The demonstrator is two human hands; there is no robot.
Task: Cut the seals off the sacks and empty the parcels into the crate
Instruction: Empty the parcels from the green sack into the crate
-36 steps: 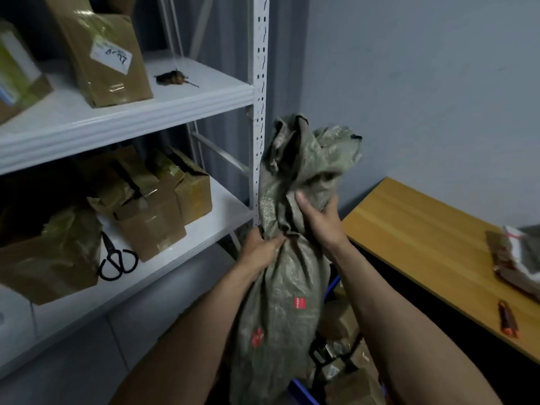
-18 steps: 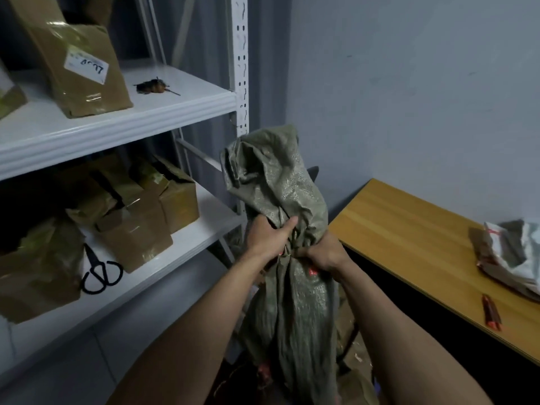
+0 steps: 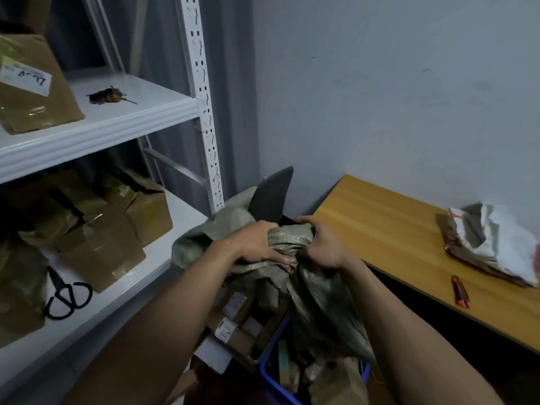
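Both my hands bunch up a grey-green woven sack (image 3: 318, 299) above the blue crate (image 3: 271, 378). My left hand (image 3: 260, 244) presses down over the crumpled top of the sack with fingers curled into the fabric. My right hand (image 3: 321, 244) grips the same bunch from the right. The sack's lower part hangs limp into the crate, which holds several brown cardboard parcels (image 3: 236, 325) with white labels. Black scissors (image 3: 65, 293) lie on the lower white shelf to my left.
A white metal shelving unit (image 3: 201, 112) on the left carries taped brown boxes (image 3: 117, 229) on two levels. A wooden table (image 3: 394, 244) on the right holds another crumpled sack (image 3: 493, 247) and a small red cutter (image 3: 461, 290). A dark chair back (image 3: 271, 197) stands behind the sack.
The sack's raised top has been pushed down and crumpled into a bundle, and both hands have dropped lower with it. The view has tilted down, showing the crate and parcels.
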